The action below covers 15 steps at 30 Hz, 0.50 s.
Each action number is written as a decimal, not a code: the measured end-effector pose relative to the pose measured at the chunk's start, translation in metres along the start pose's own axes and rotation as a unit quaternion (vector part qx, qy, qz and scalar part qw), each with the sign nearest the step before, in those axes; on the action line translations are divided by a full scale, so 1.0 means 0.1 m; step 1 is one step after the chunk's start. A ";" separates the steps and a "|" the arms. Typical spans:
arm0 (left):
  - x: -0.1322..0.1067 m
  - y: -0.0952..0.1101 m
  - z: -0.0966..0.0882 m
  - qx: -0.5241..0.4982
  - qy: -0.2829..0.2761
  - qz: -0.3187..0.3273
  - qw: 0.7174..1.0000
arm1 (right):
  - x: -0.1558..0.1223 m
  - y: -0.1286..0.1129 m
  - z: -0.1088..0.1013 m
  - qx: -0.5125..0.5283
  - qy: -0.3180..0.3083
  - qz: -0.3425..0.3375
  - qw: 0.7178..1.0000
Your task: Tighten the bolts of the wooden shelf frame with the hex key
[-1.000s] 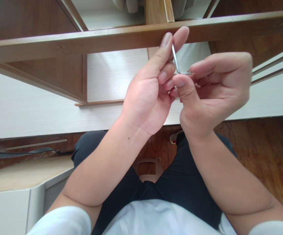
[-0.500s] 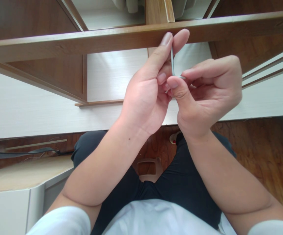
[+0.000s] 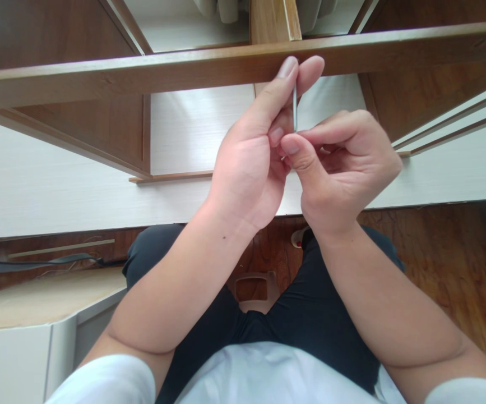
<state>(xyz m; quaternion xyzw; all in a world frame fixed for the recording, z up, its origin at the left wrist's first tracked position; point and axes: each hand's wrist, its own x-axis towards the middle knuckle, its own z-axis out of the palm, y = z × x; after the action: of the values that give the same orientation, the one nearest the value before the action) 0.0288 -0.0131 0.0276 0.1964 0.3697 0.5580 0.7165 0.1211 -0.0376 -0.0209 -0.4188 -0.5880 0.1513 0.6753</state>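
A thin metal hex key (image 3: 295,112) stands upright in view, its top end against or close to the underside of a brown wooden rail (image 3: 184,72). The thumb and index finger of my left hand (image 3: 249,160) close around its upper shaft, right by the rail. At the lower end, the thumb and forefinger of my right hand (image 3: 339,168) pinch the bent part of the key and cover it. The key's tip is hidden behind my left fingers, so whatever it meets there does not show.
Brown wooden panels (image 3: 112,132) slope down from the rail, over a white table (image 3: 58,174). A wooden upright (image 3: 270,19) meets the rail from behind. Below are my knees, a stool (image 3: 256,306) and a wood floor (image 3: 444,264). A pale cabinet (image 3: 11,359) stands at the left.
My right hand has shifted left and rotated, bringing its fingertips together over the hex key's short arm, which stuck out to the right before. My left hand has stayed almost still.
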 end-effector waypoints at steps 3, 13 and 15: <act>0.00 0.01 0.02 -0.005 0.010 -0.007 1.000 | 0.00 0.00 0.00 -0.015 -0.005 0.004 1.000; -0.01 0.02 0.00 0.021 0.032 0.005 0.999 | 0.00 -0.10 0.00 0.000 -0.024 0.104 0.994; -0.01 0.04 -0.01 0.051 0.034 -0.005 0.998 | 0.00 -0.12 0.00 0.009 -0.036 0.141 0.989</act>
<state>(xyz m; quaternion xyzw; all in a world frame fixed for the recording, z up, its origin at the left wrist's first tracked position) 0.0254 -0.0131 0.0298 0.2118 0.4233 0.5411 0.6951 0.1179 -0.0449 -0.0121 -0.4861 -0.5454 0.2649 0.6294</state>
